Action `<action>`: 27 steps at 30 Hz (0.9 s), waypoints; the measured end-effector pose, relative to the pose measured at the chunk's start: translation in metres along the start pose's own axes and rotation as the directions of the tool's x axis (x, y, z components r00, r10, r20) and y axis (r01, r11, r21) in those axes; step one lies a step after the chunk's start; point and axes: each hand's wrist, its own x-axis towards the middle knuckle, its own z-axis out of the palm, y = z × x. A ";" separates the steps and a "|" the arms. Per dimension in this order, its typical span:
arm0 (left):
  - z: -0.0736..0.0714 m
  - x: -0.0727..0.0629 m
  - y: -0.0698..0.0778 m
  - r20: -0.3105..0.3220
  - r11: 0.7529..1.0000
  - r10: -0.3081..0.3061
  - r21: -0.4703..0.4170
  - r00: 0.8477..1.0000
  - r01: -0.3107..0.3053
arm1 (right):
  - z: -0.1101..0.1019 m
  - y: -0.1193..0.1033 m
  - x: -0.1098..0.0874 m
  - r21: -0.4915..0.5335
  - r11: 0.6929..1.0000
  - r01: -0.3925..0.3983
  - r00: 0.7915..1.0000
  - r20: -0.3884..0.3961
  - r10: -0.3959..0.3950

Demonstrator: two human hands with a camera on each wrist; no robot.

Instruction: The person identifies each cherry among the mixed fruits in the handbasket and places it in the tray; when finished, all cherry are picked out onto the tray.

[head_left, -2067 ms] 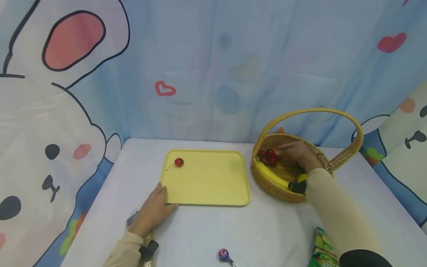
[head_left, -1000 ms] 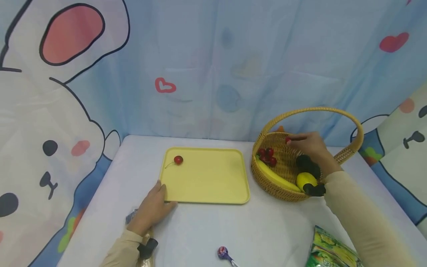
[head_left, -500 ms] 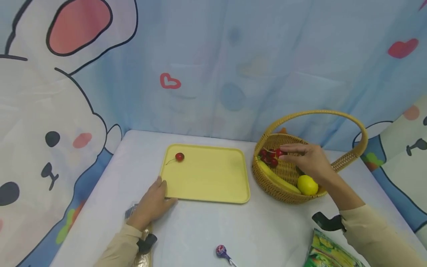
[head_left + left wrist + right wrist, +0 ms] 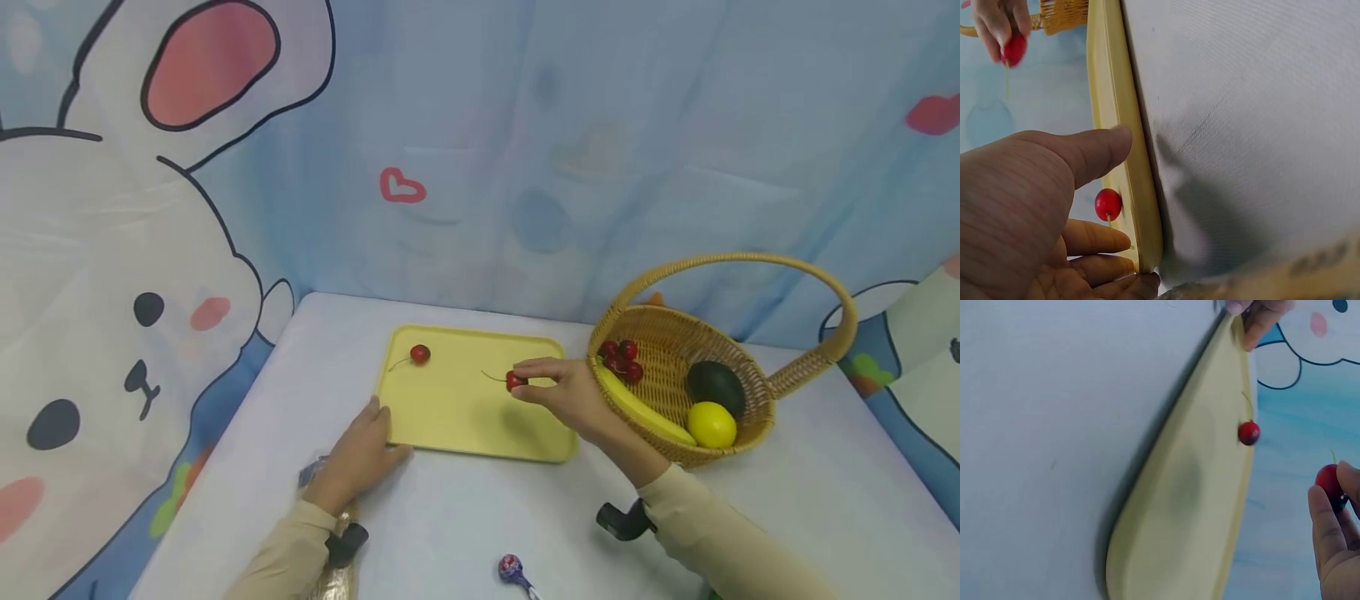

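Observation:
My right hand (image 4: 573,400) pinches a red cherry (image 4: 513,381) by its body between thumb and fingertips, above the right part of the yellow tray (image 4: 450,421). The cherry's thin stem points left. Another cherry (image 4: 420,355) lies near the tray's back left corner, stem toward the left rim. At the front left corner, my left hand (image 4: 358,458) holds the tray, thumb along the front rim and fingers at the left side. To the right, a wicker basket (image 4: 675,321) holds several cherries (image 4: 621,360), a banana (image 4: 645,411), a lemon (image 4: 711,425) and a dark green avocado-like fruit (image 4: 716,387).
A lollipop (image 4: 512,570) lies on the white table in front of the tray. A shiny gold packet (image 4: 337,582) is partly under my left forearm. The basket's tall handle (image 4: 843,312) arches up at the right. A patterned curtain (image 4: 480,208) hangs behind.
My right hand has taken a cherry out of the basket and carried it left over the tray. The left hand stays at the tray's corner. The view has shifted slightly.

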 end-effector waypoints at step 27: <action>0.004 0.003 0.004 -0.036 0.999 -0.052 -0.003 0.998 0.052 | 0.102 0.032 0.101 -0.045 0.974 -0.220 0.960 -0.185 0.209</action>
